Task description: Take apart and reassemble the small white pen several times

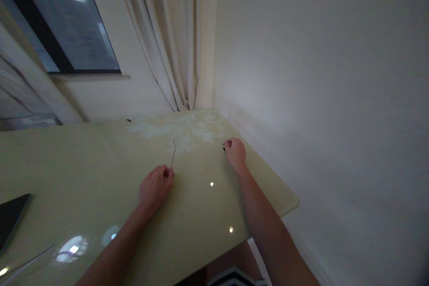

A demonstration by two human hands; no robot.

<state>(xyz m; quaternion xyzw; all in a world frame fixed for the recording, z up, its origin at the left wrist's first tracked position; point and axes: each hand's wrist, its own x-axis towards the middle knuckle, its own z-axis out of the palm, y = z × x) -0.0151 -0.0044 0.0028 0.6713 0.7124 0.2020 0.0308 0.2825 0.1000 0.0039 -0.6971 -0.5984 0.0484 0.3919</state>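
Glossy pale-green tabletop (83,161) spans the lower view, with a whitish floral pattern (201,127) beyond the thin white stick (172,154), my reference landmark. Also beyond the stick, I see a gathered beige curtain (167,31) and, farther left, a dark-framed window (90,22); a plain wall (318,76) rises to its right. On my feed, the left hand (156,187) has its fingertips pressed together on the stick's near end; the other end points away from the person. I cannot tell whether the stick touches the tabletop. The right hand (235,153), well apart to the right of the stick, pinches a small black piece (224,149), mostly covered by the fingers. Left of the stick, I register a small dark fragment (129,120) near the tabletop's far edge and, nearer the person, a flat black object (12,219), partly out of view.
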